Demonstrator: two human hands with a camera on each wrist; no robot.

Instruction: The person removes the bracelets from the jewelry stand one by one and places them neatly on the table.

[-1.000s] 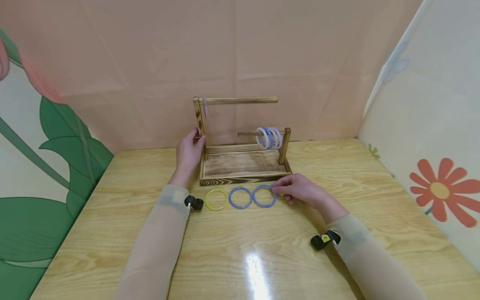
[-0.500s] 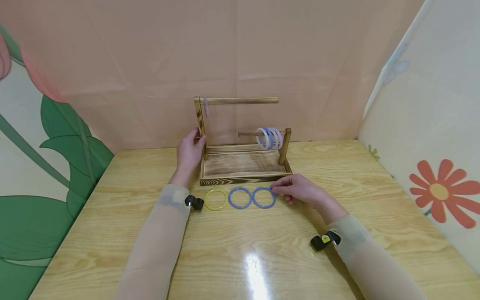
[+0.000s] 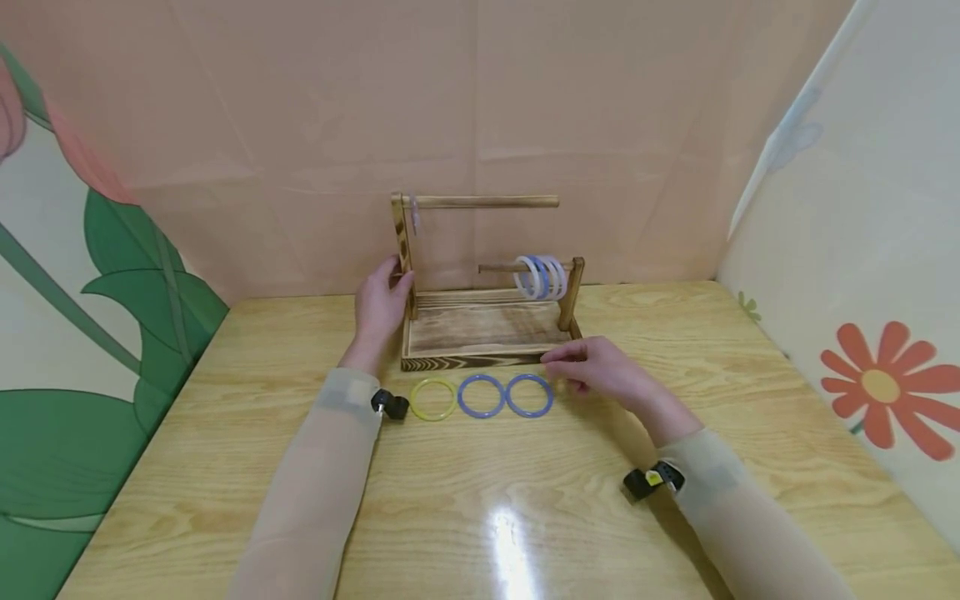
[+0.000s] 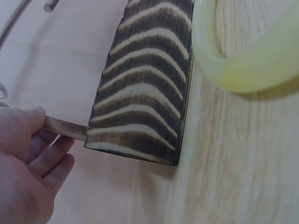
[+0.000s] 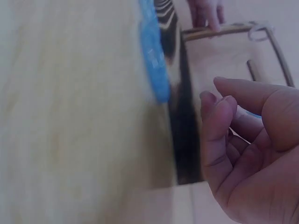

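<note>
Three rings on the table: yellow ring [image 3: 432, 399], middle blue ring [image 3: 481, 395], right blue ring [image 3: 529, 394]; laid flat in a row, side by side, just in front of the wooden rack [image 3: 487, 329].
Placement reason: likely lined up along the rack's front edge for easy picking, one at a time; a judgement only.
Right blue ring: nearest the right hand [image 3: 600, 371], just left of and below the fingertips; not touching as far as visible.
Right hand: raised slightly above the table, fingers loosely curled, thumb and forefinger close together; nothing held, per the right wrist view [image 5: 247, 154].
Left hand: [image 3: 378, 304] resting against the rack's tall left post [image 3: 402, 250], thumb and fingers round it; probably steadying the rack.
Yellow ring: close to the left wrist, lying beside the rack's striped base [image 4: 145, 88].
Rack, upper rod: [image 3: 483, 201] one pale ring [image 3: 412, 214] hanging near the left post.
Rack, lower rod: several rings, white and blue [image 3: 542, 277], hung close to the right post [image 3: 570, 292].
Table: light wood [image 3: 225, 467], with a glare spot at front.
Surround: printed panels with leaves and flowers.
</note>
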